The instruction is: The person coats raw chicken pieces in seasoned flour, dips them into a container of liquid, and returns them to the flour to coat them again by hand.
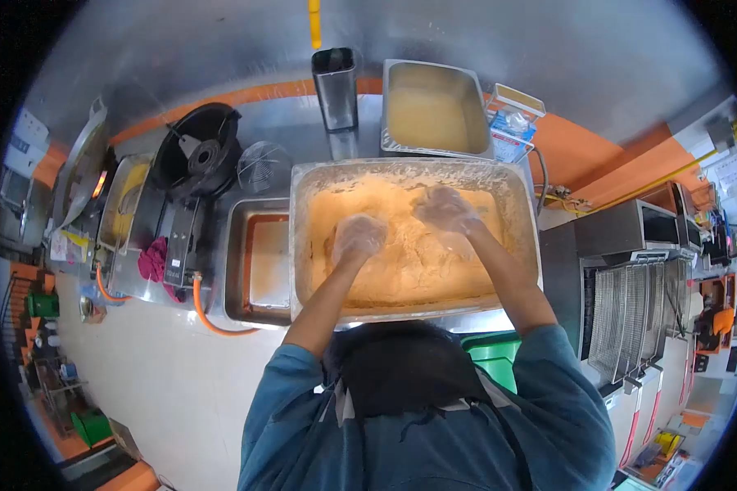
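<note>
A deep metal pan (300, 286) stands right in front of me, holding a bed of orange-tinted flour (434, 282). Both my hands are in it, coated with pale powder and apparently in thin clear gloves. My left hand (360, 236) is low in the flour on the left side, its fingers mostly sunk or hidden. Toward the back right, my right hand (446, 209) touches the flour, its fingertips pointing left and blurred. Clumpy, raised flour (393, 221) lies between the hands. Whether either hand grips a piece under the powder is not visible.
Behind the pan sits a metal tub (393, 141) of yellowish liquid, beside a tall metal container (336, 94). A shallow tray (236, 303) adjoins on the left, then a burner (182, 245) and black pot (180, 168). Wire fryer baskets (626, 319) stand right.
</note>
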`<action>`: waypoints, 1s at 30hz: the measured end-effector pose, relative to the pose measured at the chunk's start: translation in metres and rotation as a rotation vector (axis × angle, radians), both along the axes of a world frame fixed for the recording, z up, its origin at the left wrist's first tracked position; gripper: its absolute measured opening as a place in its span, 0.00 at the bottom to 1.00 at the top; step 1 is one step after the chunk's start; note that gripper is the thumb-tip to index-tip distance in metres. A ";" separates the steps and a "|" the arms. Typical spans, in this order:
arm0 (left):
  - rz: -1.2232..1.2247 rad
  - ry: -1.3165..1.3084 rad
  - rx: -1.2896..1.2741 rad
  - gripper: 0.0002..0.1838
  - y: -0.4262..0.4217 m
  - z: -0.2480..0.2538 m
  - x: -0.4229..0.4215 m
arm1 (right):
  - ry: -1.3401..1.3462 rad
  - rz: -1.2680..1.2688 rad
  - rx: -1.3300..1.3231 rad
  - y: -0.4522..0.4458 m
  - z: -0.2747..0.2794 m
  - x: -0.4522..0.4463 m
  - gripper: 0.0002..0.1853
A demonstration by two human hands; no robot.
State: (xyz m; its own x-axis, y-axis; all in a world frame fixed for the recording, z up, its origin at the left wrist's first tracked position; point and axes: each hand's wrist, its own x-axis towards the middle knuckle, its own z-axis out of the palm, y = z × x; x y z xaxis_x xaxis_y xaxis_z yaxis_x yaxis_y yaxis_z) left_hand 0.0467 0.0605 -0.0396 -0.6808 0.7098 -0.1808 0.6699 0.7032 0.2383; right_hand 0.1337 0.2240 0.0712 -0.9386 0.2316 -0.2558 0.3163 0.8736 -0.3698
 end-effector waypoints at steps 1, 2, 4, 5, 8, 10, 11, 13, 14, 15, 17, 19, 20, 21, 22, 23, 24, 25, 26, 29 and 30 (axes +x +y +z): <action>0.106 -0.030 0.095 0.15 0.005 0.008 0.011 | -0.007 0.071 0.035 0.013 -0.012 0.006 0.15; 0.213 -0.062 0.187 0.16 0.010 0.012 0.017 | -0.011 0.142 0.069 0.026 -0.025 0.013 0.15; 0.104 -0.026 0.281 0.18 0.015 0.006 0.017 | 0.003 0.254 0.202 0.042 -0.049 0.027 0.14; 0.053 -0.011 0.329 0.19 0.017 0.002 0.018 | 0.022 0.298 0.308 0.047 -0.058 0.034 0.14; 0.064 -0.217 0.237 0.17 0.017 0.041 0.026 | 0.059 0.362 0.455 0.052 -0.066 0.038 0.13; -0.018 0.004 0.220 0.17 0.015 -0.018 0.014 | 0.046 0.349 0.467 0.050 -0.065 0.035 0.12; -0.104 0.075 0.290 0.16 0.013 -0.027 0.009 | 0.024 0.322 0.462 0.049 -0.060 0.034 0.12; -0.314 0.184 0.495 0.16 0.007 -0.018 0.004 | 0.014 0.249 0.358 0.047 -0.059 0.035 0.11; -0.303 0.113 0.511 0.16 0.009 0.000 0.003 | 0.031 0.205 0.265 0.048 -0.061 0.034 0.11; -0.290 0.042 0.527 0.16 0.012 0.027 0.005 | 0.056 0.157 0.177 0.054 -0.062 0.030 0.11; 0.019 -0.324 0.259 0.16 0.011 0.109 0.033 | 0.332 0.065 -0.339 0.067 -0.126 0.040 0.13; -0.318 0.003 0.335 0.17 0.021 0.088 0.018 | 0.388 0.026 -0.457 0.077 -0.109 0.033 0.15; -0.390 0.040 0.342 0.17 0.017 0.073 0.017 | 0.271 0.021 -0.364 0.065 -0.100 0.037 0.16; -0.462 0.079 0.351 0.18 0.015 0.067 0.019 | 0.166 0.025 -0.261 0.058 -0.080 0.034 0.17; -0.447 0.021 0.353 0.18 0.019 0.075 0.017 | 0.167 0.036 -0.331 0.059 -0.074 0.035 0.15; -0.429 -0.047 0.347 0.19 0.018 0.078 0.019 | 0.159 0.047 -0.410 0.055 -0.073 0.043 0.13; -0.423 -0.011 0.438 0.17 0.019 0.078 0.020 | 0.154 0.059 -0.484 0.054 -0.073 0.047 0.13; -0.418 0.027 0.533 0.16 0.020 0.079 0.021 | 0.196 0.124 -0.399 0.054 -0.073 0.047 0.13; -0.393 -0.038 0.632 0.16 0.021 0.078 0.023 | 0.233 0.187 -0.315 0.053 -0.074 0.049 0.13; -0.288 -0.430 0.933 0.17 0.027 0.077 0.025 | 0.463 0.275 -0.734 0.076 -0.149 0.034 0.11; -0.263 -0.440 0.920 0.17 0.029 0.068 0.023 | 0.429 0.224 -0.764 0.074 -0.149 0.033 0.10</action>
State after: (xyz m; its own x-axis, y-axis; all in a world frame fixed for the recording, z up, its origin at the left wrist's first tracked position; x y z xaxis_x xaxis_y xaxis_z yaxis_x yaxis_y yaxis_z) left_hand 0.0698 0.0890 0.0285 -0.4903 0.8151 0.3085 0.4997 -0.0272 0.8658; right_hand 0.1672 0.2982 -0.0777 -0.9914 -0.0575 0.1175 -0.1304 0.3660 -0.9214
